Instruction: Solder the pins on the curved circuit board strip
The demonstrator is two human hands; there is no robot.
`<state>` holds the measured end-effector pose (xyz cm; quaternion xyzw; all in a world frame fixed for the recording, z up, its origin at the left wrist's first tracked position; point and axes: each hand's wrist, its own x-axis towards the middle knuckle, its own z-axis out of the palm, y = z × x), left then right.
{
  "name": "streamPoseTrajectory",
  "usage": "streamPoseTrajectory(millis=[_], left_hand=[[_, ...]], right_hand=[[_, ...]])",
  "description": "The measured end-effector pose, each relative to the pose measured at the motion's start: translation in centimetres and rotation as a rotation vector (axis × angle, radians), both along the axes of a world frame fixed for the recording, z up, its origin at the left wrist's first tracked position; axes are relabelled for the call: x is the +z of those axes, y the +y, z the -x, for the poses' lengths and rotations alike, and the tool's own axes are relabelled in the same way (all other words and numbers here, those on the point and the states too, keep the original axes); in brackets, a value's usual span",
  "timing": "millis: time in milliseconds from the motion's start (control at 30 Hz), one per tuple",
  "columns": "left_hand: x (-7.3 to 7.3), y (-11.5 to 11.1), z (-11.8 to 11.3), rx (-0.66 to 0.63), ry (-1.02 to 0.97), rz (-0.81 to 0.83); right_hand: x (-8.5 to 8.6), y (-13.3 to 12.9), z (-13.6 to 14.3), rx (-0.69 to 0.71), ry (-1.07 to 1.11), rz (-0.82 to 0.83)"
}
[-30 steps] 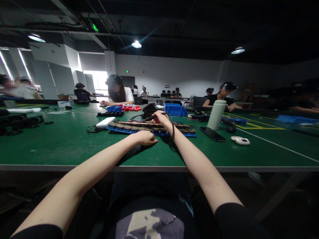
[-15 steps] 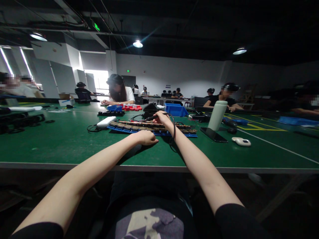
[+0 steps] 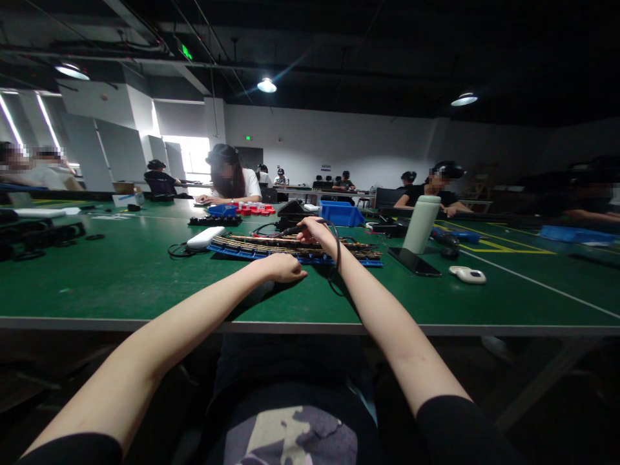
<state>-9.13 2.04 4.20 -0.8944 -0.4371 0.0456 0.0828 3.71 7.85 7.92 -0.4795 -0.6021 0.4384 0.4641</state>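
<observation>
My right hand (image 3: pixel 312 230) is closed around a black corded pen-shaped tool (image 3: pixel 292 230) above a long, curved blue holder (image 3: pixel 242 254). Its black cable (image 3: pixel 338 240) loops over my right wrist and hangs to the table. Gold-coloured strips (image 3: pixel 232 244) with dark parts between them lie along the holder. My left hand (image 3: pixel 285 268) is curled into a fist at the holder's front edge, low over the table. What its fingers hold, if anything, is hidden. The tool's tip cannot be made out.
A white device with a cord (image 3: pixel 206 237) sits left of the holder. Behind stand a blue bin (image 3: pixel 341 214) and red trays (image 3: pixel 256 208). To the right are a pale green bottle (image 3: pixel 422 225), a phone (image 3: pixel 414 261) and a cream case (image 3: pixel 467 275). Co-workers sit across the green table (image 3: pixel 130 278).
</observation>
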Motion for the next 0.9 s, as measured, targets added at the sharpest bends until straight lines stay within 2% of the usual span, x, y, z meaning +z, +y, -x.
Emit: streamPoseTrajectory(millis=[900], left_hand=[[0.06, -0.14, -0.13, -0.005, 0.045, -0.012]], right_hand=[[0.42, -0.31, 0.00, -0.007, -0.082, 0.051]])
